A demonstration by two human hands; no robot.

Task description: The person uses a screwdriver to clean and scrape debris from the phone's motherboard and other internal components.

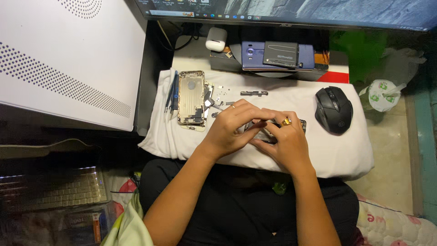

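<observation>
Both hands meet over a small dark phone part (263,132) lying on the white cloth (346,155). The left hand (234,125) curls its fingers down onto the part, and the right hand (284,141) pinches it from the other side. Left of them lies an opened gold phone shell (191,96), with a black mouse (333,109) at right.

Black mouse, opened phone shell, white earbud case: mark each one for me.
black mouse (333,110), head view, on the middle of its back.
opened phone shell (190,97), head view, on its bare inner plate.
white earbud case (216,38), head view, on its lid.
</observation>
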